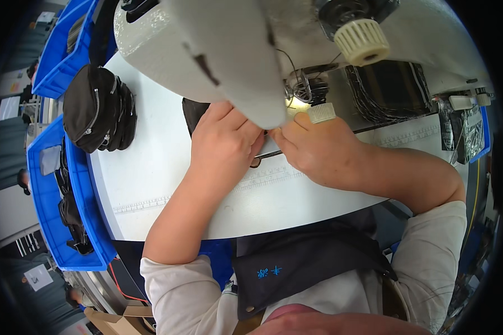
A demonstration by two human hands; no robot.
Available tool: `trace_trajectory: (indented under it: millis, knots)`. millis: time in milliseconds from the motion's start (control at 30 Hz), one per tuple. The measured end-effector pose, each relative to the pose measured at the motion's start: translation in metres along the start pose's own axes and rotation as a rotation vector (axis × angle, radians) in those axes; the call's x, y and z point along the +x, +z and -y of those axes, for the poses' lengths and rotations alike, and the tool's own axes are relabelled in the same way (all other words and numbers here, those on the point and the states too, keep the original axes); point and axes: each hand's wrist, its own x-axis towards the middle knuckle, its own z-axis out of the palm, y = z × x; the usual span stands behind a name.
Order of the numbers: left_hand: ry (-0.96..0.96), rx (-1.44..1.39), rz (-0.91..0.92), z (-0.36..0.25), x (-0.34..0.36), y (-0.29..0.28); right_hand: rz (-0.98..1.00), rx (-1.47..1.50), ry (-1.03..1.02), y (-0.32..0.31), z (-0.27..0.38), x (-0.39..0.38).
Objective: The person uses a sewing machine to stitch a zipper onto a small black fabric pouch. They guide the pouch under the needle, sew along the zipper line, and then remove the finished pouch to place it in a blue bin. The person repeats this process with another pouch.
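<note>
Both hands are close together under the head of a white sewing machine [218,50]. My left hand [223,137] is closed, fingers curled on a black fabric piece [194,115] that shows beyond its far left side. Facing it, my right hand [321,148] pinches at the same work, just below a small ribbed cream knob [322,113]. The machine head hides some fingertips and most of the piece. A small dark tab with a tan edge [255,162] sticks out under my left fingers. The needle point itself is out of sight; a lamp glows beside it.
Stacked black fabric panels [390,92] lie on the machine bed at the right. Black zippered pouches [98,109] stand in a pile on the white table [151,178]. Blue bins [98,206] line the left side. Plastic-wrapped items [469,134] sit far right.
</note>
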Motion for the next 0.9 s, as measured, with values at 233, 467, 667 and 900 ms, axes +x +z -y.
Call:
trace_trajectory:
  millis: [233,467,667,900]
  knots:
    - [0.006,-0.062,0.003,0.004,0.000,0.004,-0.027,-0.033,-0.021,0.002,0.000,-0.001]
    - [0.026,-0.058,0.006,0.001,0.005,-0.003,-0.050,-0.042,0.001,0.000,-0.001,0.000]
    - [0.012,-0.037,0.057,0.002,0.000,-0.003,-0.072,-0.027,-0.010,-0.004,-0.003,0.002]
    - [-0.025,0.082,0.045,-0.004,0.004,0.001,-0.034,-0.083,0.010,-0.004,-0.007,0.006]
